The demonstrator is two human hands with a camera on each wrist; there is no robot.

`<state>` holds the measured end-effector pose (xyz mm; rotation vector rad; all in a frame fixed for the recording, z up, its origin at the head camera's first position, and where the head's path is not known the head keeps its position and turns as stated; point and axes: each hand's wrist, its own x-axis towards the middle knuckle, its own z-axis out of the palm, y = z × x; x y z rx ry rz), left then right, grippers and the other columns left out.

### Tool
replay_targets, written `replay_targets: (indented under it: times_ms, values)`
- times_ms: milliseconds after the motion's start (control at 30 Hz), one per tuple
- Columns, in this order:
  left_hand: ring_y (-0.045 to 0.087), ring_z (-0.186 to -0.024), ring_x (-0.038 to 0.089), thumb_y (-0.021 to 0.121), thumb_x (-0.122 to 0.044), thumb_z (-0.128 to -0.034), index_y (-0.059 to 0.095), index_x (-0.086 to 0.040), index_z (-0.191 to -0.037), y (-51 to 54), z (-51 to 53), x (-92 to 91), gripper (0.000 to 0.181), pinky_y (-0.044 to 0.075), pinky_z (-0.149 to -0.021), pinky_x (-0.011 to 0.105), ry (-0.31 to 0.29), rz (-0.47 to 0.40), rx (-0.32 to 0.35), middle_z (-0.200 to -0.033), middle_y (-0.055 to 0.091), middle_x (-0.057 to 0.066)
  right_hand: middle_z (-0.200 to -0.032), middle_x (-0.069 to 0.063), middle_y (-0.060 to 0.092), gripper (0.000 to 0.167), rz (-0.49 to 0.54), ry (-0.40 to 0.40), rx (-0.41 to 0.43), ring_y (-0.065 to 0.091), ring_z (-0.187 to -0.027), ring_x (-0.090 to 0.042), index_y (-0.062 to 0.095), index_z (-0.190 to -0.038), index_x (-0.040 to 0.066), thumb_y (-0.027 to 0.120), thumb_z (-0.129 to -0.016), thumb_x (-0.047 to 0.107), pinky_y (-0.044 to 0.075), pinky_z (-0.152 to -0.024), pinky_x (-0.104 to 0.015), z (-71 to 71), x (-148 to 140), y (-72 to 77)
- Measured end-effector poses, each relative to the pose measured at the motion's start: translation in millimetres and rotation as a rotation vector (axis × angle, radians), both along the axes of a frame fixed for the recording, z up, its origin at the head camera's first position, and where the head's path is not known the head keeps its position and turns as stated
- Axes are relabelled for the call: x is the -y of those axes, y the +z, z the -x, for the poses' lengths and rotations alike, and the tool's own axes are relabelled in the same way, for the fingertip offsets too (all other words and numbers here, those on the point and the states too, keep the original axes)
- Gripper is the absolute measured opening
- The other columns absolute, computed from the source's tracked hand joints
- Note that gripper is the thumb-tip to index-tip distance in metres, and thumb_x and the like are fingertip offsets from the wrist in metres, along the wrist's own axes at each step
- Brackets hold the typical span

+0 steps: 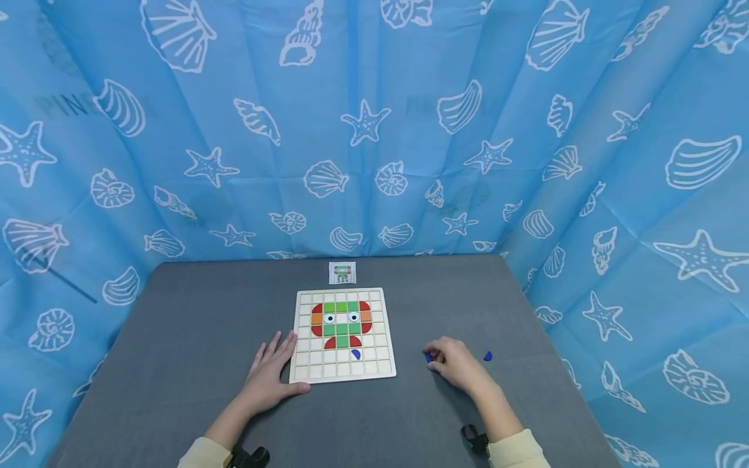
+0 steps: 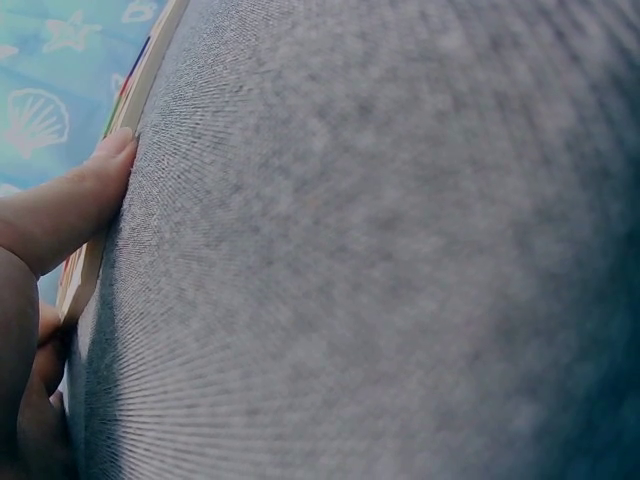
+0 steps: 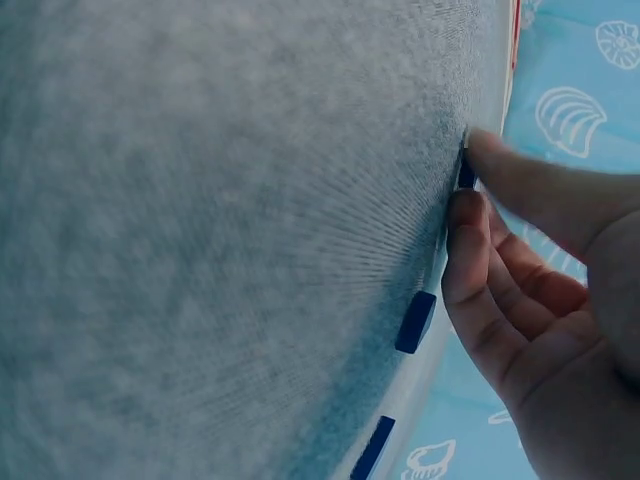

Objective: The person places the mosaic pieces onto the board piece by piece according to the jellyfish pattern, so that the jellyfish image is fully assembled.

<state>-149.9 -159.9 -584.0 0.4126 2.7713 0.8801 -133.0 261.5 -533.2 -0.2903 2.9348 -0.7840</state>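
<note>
A white grid board (image 1: pixel 374 372) lies on the table, with red, orange, green and eye tiles forming a figure. Below the figure a blue half-round tile (image 1: pixel 355 354) sits on the grid. My left hand (image 1: pixel 271 377) rests at the board's lower left corner, fingers spread along the left side and thumb (image 2: pixel 85 195) against the near edge. To the right of the board, my right hand (image 1: pixel 456 364) pinches a small blue tile (image 3: pixel 467 172) between thumb and index finger, at the tabletop. Another blue half-round tile (image 1: pixel 488 356) lies right of that hand.
Behind the board is a small picture card (image 1: pixel 342 273) with a similar figure. Two loose blue tiles, one nearer (image 3: pixel 416 322) and one farther (image 3: pixel 372 450), appear in the right wrist view. A blue shell-print curtain (image 1: pixel 363 195) borders the grey table (image 1: pixel 222 312).
</note>
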Motion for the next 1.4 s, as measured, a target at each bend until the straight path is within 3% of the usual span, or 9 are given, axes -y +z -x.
replay_targets:
  times_ms: [300, 733, 1000, 1400]
  values:
    - [0.005, -0.157, 0.036, 0.074, -0.072, -0.0742, 0.020, -0.014, -0.162, -0.1, 2.1, -1.1, 0.119, 0.000, -0.123, 0.059, -0.006, 0.011, 0.021, -0.169, 0.019, 0.007, -0.088, 0.002, 0.062, 0.017, -0.023, 0.014, 0.003, 0.052, -0.072, -0.006, 0.074, -0.101, 0.009, 0.080, -0.086, 0.008, 0.048, -0.064, -0.027, 2.8, -1, 1.4]
    - [0.005, -0.157, 0.037, 0.074, -0.073, -0.0734, 0.021, -0.013, -0.162, -1.3, 1.9, 0.0, 0.119, 0.000, -0.122, 0.060, 0.001, 0.019, 0.015, -0.168, 0.021, 0.009, -0.093, -0.001, 0.067, 0.019, 0.024, 0.198, -0.158, 0.050, -0.073, -0.003, 0.076, -0.107, 0.006, 0.078, -0.087, 0.008, 0.046, -0.064, -0.026, 8.9, 34, 13.7]
    - [0.006, -0.156, 0.039, 0.075, -0.071, -0.0739, 0.022, -0.010, -0.162, 3.3, 1.4, 0.2, 0.119, 0.001, -0.122, 0.062, -0.003, 0.004, 0.005, -0.168, 0.021, 0.011, -0.103, -0.003, 0.069, 0.022, 0.017, 0.297, -0.133, 0.054, -0.078, -0.007, 0.075, -0.113, 0.007, 0.075, -0.091, 0.010, 0.050, -0.070, -0.026, 11.9, 71, 20.0]
    - [0.007, -0.156, 0.040, 0.074, -0.071, -0.0747, 0.021, -0.011, -0.162, 0.2, 1.4, 0.2, 0.118, 0.001, -0.122, 0.062, -0.013, 0.014, -0.009, -0.168, 0.021, 0.010, -0.106, -0.001, 0.072, 0.020, -0.010, 0.430, -0.075, 0.064, -0.090, -0.008, 0.075, -0.112, 0.010, 0.074, -0.092, 0.012, 0.056, -0.081, -0.025, 15.5, 112, 13.9]
